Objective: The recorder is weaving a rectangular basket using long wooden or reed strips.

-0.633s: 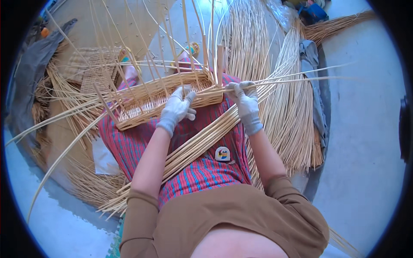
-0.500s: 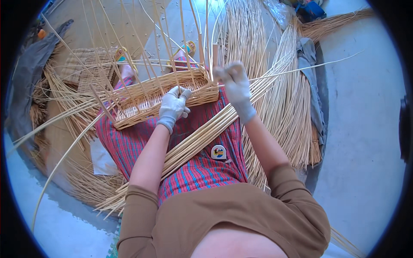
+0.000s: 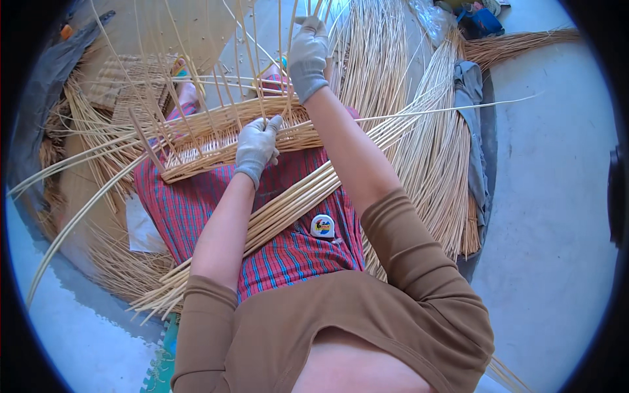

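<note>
A long rectangular, half-woven wicker basket rests across my lap, with pale rods standing up from it and others jutting out sideways. My gloved left hand grips the weaving and rods at its near rim, right of centre. My gloved right hand is raised over the far right corner, fingers closed around upright rods. A bundle of peeled rods lies diagonally over the red checked cloth on my legs, beside a small white tape measure.
Long sheaves of rods lie to the right, with grey cloth, crumpled plastic and a blue object. Woven mats, loose rods and dark cloth lie to the left. My feet show beyond the basket.
My right hand has risen up and leftward from the right rod at the rim to the upright rods. My left hand still grips the rim; the view has shifted slightly.
</note>
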A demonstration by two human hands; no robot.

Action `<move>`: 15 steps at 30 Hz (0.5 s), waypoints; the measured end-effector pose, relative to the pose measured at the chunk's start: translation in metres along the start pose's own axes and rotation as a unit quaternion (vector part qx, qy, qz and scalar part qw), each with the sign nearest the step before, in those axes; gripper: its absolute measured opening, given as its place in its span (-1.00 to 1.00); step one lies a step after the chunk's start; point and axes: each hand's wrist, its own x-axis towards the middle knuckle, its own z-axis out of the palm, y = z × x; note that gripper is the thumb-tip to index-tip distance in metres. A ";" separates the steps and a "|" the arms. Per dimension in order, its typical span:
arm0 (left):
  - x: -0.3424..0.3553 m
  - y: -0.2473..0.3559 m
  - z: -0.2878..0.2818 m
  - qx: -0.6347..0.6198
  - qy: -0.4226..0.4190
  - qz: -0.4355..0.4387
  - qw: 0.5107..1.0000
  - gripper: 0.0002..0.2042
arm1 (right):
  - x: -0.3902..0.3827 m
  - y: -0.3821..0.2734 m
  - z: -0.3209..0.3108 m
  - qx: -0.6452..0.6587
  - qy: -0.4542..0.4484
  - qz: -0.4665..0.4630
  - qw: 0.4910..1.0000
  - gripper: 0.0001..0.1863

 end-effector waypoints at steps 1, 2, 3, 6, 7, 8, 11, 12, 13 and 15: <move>0.002 -0.004 -0.002 0.014 0.011 0.003 1.000 -0.59 | -0.014 -0.006 -0.003 0.036 -0.033 -0.043 0.998 -0.80; 0.000 0.001 -0.001 0.029 0.017 0.006 0.999 -0.60 | -0.020 0.000 -0.017 0.047 -0.031 -0.135 0.989 -0.85; -0.001 0.003 -0.001 0.026 0.005 0.012 1.000 -0.61 | -0.027 0.011 -0.035 0.055 -0.030 -0.222 0.973 -0.89; 0.003 -0.003 -0.009 0.014 0.004 0.014 1.000 -0.66 | -0.066 0.009 -0.094 -0.055 0.032 -0.251 0.966 -0.92; 0.004 0.013 0.007 0.015 -0.026 0.020 0.999 -0.68 | -0.037 0.054 -0.156 0.131 0.017 -0.055 0.990 -0.96; 0.006 0.002 -0.005 0.001 -0.013 0.020 1.000 -0.75 | -0.067 0.042 -0.159 0.177 0.004 0.020 0.984 -0.88; 0.006 -0.009 -0.018 -0.095 -0.082 0.088 0.988 -0.80 | -0.083 -0.004 -0.157 0.233 0.008 0.110 0.966 -0.69; 0.009 -0.002 -0.018 -0.107 -0.086 0.121 0.983 -0.74 | -0.073 -0.007 -0.161 0.244 0.017 0.129 0.961 -0.68; 0.013 0.007 -0.021 -0.120 -0.089 0.155 0.977 -0.67 | -0.067 0.000 -0.165 0.264 0.020 0.145 0.953 -0.70; 0.007 0.037 -0.031 -0.101 -0.064 0.191 0.974 -0.53 | -0.071 -0.006 -0.170 0.239 0.056 0.211 0.946 -0.70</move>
